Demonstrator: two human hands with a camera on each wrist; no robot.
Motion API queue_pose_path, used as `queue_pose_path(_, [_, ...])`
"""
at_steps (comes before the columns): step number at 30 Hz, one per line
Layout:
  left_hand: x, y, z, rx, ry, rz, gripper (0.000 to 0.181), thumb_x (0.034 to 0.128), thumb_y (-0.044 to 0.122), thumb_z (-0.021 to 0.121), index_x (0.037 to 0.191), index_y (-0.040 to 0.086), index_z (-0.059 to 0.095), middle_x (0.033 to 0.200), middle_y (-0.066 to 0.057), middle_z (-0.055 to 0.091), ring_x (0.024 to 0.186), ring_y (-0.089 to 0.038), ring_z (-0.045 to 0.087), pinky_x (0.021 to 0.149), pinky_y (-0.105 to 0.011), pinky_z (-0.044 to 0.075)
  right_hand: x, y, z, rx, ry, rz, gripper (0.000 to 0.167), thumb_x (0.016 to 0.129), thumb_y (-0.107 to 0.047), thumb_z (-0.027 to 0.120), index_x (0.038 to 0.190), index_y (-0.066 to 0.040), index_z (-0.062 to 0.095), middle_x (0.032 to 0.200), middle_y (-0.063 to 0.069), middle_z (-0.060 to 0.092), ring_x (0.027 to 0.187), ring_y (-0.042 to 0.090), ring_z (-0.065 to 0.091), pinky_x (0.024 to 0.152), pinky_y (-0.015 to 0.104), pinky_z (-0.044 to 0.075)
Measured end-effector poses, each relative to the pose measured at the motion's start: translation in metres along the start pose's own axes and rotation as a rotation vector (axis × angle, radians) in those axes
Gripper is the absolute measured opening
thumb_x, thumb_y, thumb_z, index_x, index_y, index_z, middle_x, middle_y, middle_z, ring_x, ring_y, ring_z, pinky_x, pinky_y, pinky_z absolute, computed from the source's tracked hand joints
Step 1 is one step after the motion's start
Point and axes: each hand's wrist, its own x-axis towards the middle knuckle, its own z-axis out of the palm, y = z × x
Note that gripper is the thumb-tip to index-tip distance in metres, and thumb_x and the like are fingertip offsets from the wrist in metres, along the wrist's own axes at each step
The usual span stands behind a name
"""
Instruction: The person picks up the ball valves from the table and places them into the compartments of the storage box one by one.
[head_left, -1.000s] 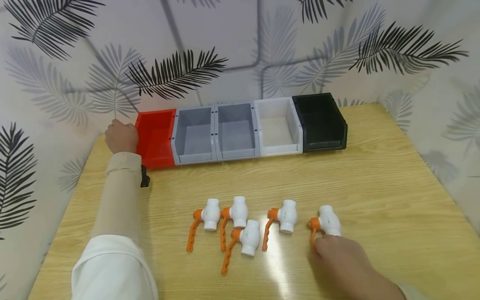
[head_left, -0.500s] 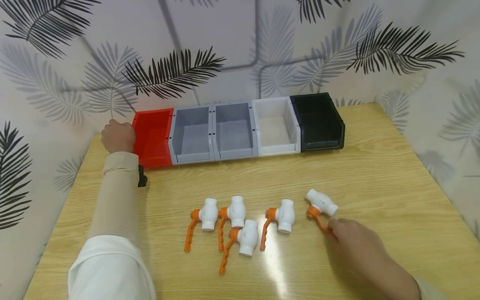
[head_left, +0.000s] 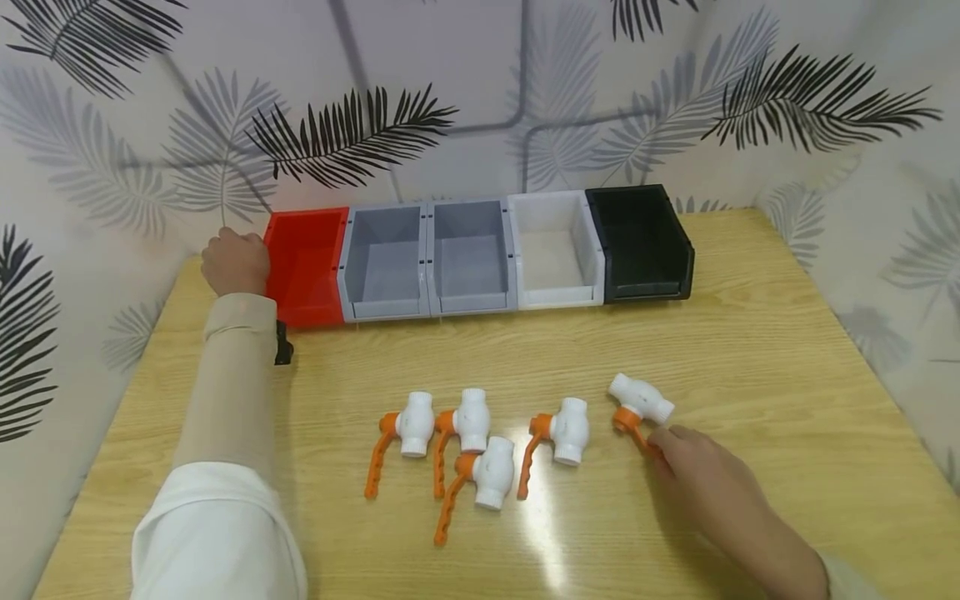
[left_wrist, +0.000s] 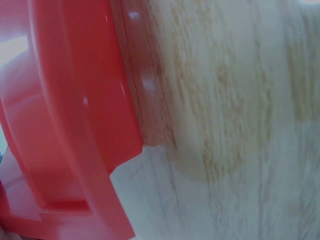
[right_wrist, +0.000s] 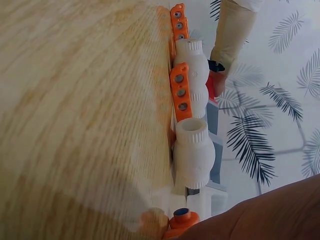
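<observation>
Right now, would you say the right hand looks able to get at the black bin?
Probably yes: the right hand holds a valve by its orange handle, and I see nothing standing between that valve and the black bin in the head view.

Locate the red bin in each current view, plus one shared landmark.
Head: red bin, left of centre, at the left end of the bin row, beside the left hand.
Left wrist: large, filling the left side, cut off by the frame.
Right wrist: small red sliver, right of centre, upper half.
Shared landmark: wood-grain table; right side in left wrist, left side in right wrist.
</observation>
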Motion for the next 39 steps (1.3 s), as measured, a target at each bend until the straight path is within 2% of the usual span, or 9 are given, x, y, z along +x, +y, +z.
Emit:
queue_pose_path(8, [0.006,-0.002,0.006,0.029,0.010,-0.001,0.054,0.0954,0.026,0.018,0.122,-0.013,0.043,0.119,-0.033,0.050,0.108,-0.050,0.046,0.092,-0.058,0.035,0.005,0.003,0.000,-0.027,-0.009,0.016,0.014,0.073,-0.004,0.072,0.085,-0.010,0.068,0.070,-0.002,0.058,0.060,0.017,0.057,0.045,0.032,0.043])
queue_pose_path(16, [0.007,-0.003,0.008,0.041,0.031,-0.003,0.053,0.0947,0.026,0.018,0.120,-0.012,0.044,0.118,-0.031,0.050,0.108,-0.049,0.045,0.092,-0.056,0.035,0.008,0.005,0.001,-0.021,0.027,-0.003,0.010,0.076,-0.008,0.072,0.076,-0.013,0.063,0.064,-0.006,0.053,0.055,0.013,0.050,0.044,0.032,0.040])
queue_pose_path(27, [0.010,-0.008,0.011,0.039,0.031,0.019,0.053,0.0946,0.026,0.018,0.120,-0.013,0.045,0.117,-0.033,0.051,0.107,-0.050,0.046,0.091,-0.057,0.035,0.011,0.006,0.001,-0.014,0.034,-0.026,0.011,0.075,-0.008,0.072,0.075,-0.013,0.062,0.063,-0.007,0.051,0.052,0.009,0.043,0.044,0.029,0.037])
queue_pose_path(32, [0.012,-0.009,0.012,0.029,0.030,0.032,0.053,0.0934,0.024,0.017,0.118,-0.013,0.047,0.115,-0.034,0.051,0.105,-0.052,0.046,0.090,-0.059,0.035,0.012,0.007,0.001,-0.013,0.060,-0.050,0.012,0.075,-0.008,0.072,0.074,-0.012,0.061,0.062,-0.007,0.048,0.052,0.008,0.038,0.044,0.026,0.035])
queue_pose_path(39, [0.012,-0.009,0.011,0.022,0.010,0.027,0.053,0.0937,0.024,0.017,0.118,-0.014,0.046,0.115,-0.034,0.050,0.105,-0.053,0.045,0.091,-0.060,0.034,0.012,0.008,0.001,-0.017,0.131,-0.100,0.013,0.073,-0.005,0.074,0.075,-0.010,0.061,0.062,-0.007,0.048,0.052,0.008,0.041,0.046,0.027,0.037])
